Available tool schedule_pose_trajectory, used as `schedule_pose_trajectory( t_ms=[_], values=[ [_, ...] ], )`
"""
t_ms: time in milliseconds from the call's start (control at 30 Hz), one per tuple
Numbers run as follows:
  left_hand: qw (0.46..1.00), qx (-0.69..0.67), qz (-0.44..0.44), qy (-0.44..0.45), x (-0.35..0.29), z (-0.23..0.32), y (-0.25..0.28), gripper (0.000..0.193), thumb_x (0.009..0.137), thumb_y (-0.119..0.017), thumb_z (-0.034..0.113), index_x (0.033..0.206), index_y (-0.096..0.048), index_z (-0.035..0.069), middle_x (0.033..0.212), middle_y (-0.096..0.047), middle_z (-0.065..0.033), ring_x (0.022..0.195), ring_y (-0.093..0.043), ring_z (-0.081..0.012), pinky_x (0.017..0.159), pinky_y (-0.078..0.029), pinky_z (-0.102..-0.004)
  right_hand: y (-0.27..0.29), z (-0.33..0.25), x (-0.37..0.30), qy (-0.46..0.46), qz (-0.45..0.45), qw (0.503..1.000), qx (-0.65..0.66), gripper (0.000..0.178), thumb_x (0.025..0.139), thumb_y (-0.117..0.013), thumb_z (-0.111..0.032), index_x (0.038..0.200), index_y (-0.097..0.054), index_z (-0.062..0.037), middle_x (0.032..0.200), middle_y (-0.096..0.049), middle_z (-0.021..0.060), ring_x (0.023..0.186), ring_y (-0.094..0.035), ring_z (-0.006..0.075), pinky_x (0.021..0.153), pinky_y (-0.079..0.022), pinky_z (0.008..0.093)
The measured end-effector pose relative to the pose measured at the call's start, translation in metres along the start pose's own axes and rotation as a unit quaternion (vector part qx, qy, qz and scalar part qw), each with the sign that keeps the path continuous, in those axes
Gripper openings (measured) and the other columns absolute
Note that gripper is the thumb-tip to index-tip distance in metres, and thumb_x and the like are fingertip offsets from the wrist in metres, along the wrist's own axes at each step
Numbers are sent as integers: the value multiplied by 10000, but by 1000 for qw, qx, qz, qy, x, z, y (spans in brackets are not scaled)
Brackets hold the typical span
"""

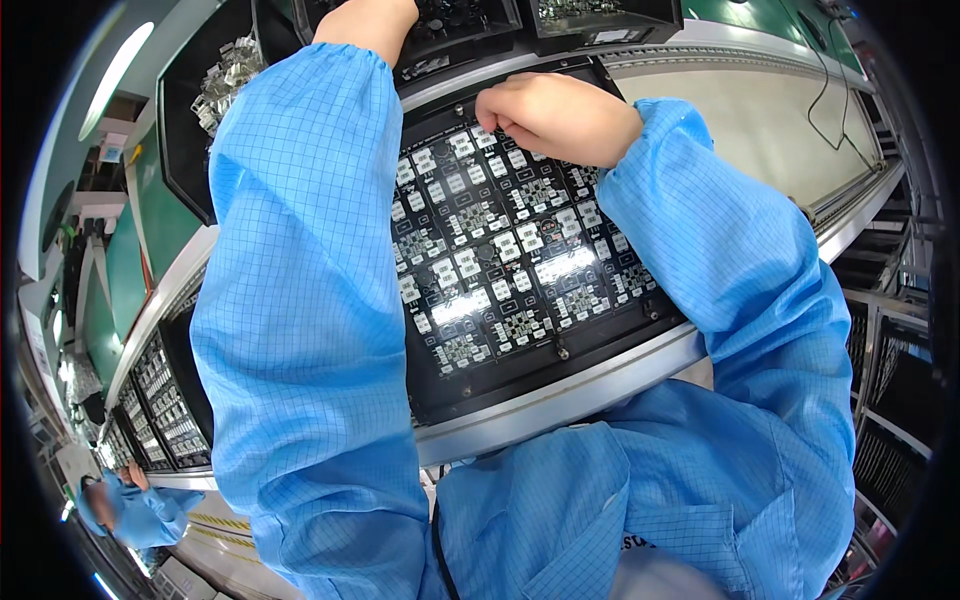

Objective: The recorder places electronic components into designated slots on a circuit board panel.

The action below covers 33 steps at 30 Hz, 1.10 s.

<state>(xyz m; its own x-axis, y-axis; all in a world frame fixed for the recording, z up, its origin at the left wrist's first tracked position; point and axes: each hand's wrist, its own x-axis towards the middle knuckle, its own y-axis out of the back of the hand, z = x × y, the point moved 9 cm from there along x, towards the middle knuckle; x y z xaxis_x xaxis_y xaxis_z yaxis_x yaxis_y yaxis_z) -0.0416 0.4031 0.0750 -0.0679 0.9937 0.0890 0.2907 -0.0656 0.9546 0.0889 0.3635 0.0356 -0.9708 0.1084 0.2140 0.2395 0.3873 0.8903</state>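
A black carrier panel [500,250] holding several small circuit boards with white and silver parts lies on the conveyor line before me. My right hand [555,115] is curled over the panel's far edge, fingertips pinched together and pressing down on a board there; whether it holds a small part is hidden. My left hand [365,22] reaches beyond the panel toward a black tray [450,40] at the back, and its fingers are cut off by the top of the picture. Both arms wear blue checked sleeves.
A black bin [225,90] of small silver metal parts sits at the back left. More loaded panels [160,400] follow along the conveyor at the left, where another person in blue [130,510] works. A grey belt [770,120] with a black cable runs at the right.
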Motion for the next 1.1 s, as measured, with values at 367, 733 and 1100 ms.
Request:
schedule_pose_trajectory(
  t_ms=[367,733,1100],
  values=[
    [999,23,-15,17,-1,-6,4,126,692,-615,80,781,-698,48,798,-651,-189,830,-645,-340,729,-516,-419,106,31,6,-103,218,960,140,123,826,-576,-10,948,-587,-3,743,-609,68,677,-581,89,620,-475,229],
    [859,-508,43,-51,-47,21,71,153,821,-622,43,961,-678,17,872,-683,-70,800,-656,-149,735,-529,-268,76,128,15,-144,7,989,9,198,776,-626,-108,933,-661,7,815,-670,176,746,-648,278,689,-507,334],
    [736,-673,-68,-21,-85,57,9,185,853,-612,20,1029,-668,13,965,-667,-44,879,-600,-105,778,-494,-237,128,87,-16,-125,246,959,64,129,768,-623,-37,872,-689,4,749,-670,166,687,-672,223,632,-514,298]
  ],
)
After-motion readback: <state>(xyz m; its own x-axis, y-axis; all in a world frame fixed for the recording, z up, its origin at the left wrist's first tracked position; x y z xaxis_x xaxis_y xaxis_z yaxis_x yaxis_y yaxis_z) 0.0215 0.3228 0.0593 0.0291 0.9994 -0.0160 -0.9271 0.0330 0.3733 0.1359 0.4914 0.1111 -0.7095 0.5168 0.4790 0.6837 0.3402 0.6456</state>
